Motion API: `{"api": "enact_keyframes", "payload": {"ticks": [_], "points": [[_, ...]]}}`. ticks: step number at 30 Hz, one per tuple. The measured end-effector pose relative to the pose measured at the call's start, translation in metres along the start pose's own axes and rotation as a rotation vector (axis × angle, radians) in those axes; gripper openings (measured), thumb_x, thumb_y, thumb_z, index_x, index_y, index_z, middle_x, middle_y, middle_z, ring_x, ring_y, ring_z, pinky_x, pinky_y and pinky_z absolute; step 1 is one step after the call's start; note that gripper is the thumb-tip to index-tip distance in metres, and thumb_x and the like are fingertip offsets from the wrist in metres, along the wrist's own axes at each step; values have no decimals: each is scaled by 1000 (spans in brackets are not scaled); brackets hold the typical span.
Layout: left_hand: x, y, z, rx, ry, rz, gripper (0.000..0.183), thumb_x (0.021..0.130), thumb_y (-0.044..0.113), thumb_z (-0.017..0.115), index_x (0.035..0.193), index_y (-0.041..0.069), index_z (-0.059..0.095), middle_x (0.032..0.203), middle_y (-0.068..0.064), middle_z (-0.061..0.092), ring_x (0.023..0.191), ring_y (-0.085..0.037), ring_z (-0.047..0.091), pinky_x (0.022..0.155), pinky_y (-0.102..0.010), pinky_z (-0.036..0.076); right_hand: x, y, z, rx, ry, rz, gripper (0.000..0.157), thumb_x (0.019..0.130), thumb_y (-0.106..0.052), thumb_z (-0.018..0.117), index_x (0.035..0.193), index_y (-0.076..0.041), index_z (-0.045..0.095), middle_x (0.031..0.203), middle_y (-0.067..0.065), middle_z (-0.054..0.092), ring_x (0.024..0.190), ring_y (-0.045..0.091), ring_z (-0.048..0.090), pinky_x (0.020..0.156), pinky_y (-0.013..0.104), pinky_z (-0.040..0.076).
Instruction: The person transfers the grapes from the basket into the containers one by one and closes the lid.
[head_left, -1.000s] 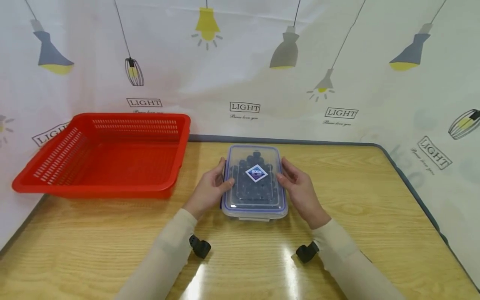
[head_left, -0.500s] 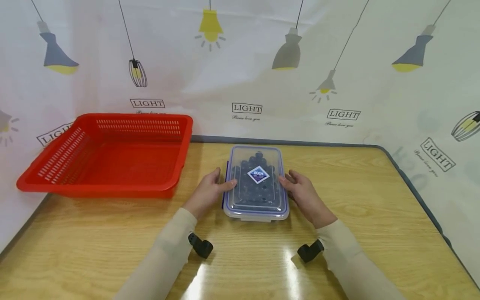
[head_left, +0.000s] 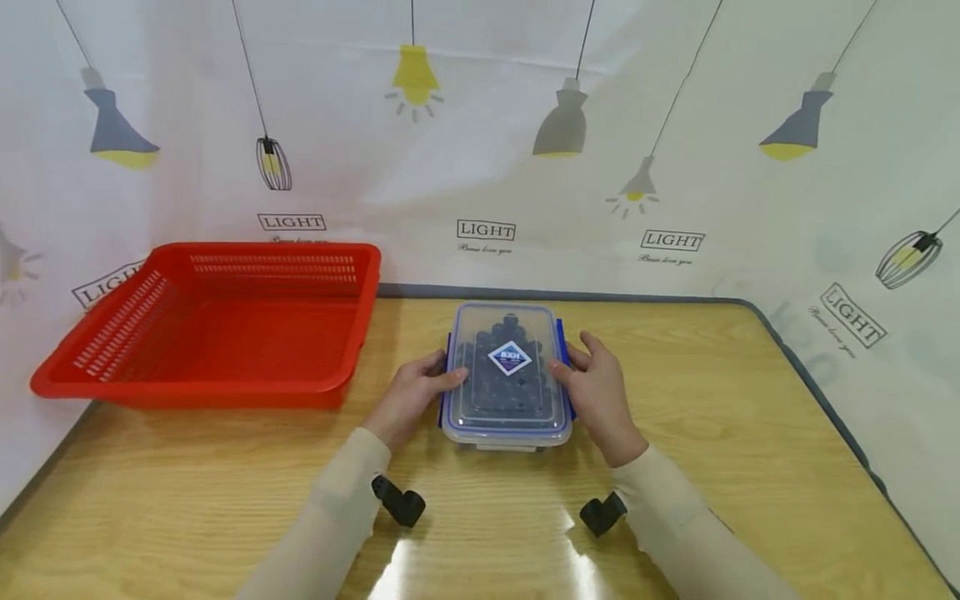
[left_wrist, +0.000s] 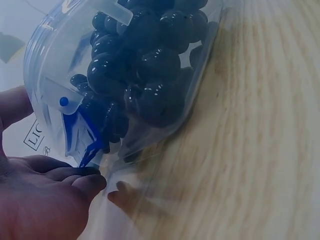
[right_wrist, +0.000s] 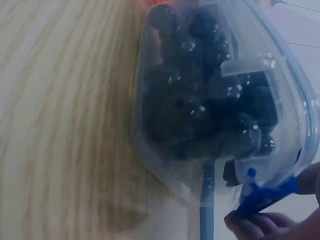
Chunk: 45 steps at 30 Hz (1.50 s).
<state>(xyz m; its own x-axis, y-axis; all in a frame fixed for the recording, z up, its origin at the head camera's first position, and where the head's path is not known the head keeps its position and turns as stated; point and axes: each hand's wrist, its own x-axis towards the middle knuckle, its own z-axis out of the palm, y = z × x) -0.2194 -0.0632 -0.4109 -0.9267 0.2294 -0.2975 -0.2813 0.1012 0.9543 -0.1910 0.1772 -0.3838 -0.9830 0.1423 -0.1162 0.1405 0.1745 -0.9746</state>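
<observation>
A clear plastic food container (head_left: 507, 408) of dark grapes (left_wrist: 160, 65) stands on the wooden table, its lid edged in blue and marked with a diamond sticker (head_left: 510, 358). My left hand (head_left: 412, 392) grips the left side, thumb on the lid and fingers by a blue side latch (left_wrist: 80, 137) that tilts outward. On the opposite side my right hand (head_left: 600, 396) has its thumb at the lid's edge. Its fingertips are under the other blue latch (right_wrist: 265, 195), which also sticks out. A front latch (head_left: 506, 447) lies along the near edge.
To the left is a red plastic basket (head_left: 225, 387) with slotted walls. A white curtain (head_left: 570, 200) printed with lamps borders the table (head_left: 750, 467) at the back and sides. Each sleeve carries a small black camera (head_left: 401, 504).
A blue latch now sticks out along the container's right side, where none showed before. My right hand has come in closer to that side. The head view has shifted slightly.
</observation>
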Motion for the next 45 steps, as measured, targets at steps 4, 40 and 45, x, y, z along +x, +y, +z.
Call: {"api": "enact_keyframes", "payload": {"ticks": [4,40,45], "points": [[-1,2,0,1,-3,1,79,92,29,70,153,0,29,156,-12,31,143,-25,26,115,-41,22,0,0,1,-10,9,0,66,96,-3,59,150,10,23,148,24,38,137,32,37,109,41,33],[-11,40,31,469,277,83,59,98,15,59,150,0,35,154,-14,35,139,-28,34,110,-43,31,15,-3,-2,-229,-74,-66,57,100,-12,54,148,9,31,149,24,37,137,32,37,107,41,36],[-22,48,7,751,273,274,67,102,38,49,157,9,23,162,-8,17,147,-27,12,114,-49,19,21,-12,-26,-547,-86,-162,63,104,-29,47,150,8,28,153,28,28,140,41,28,110,53,28]]}}
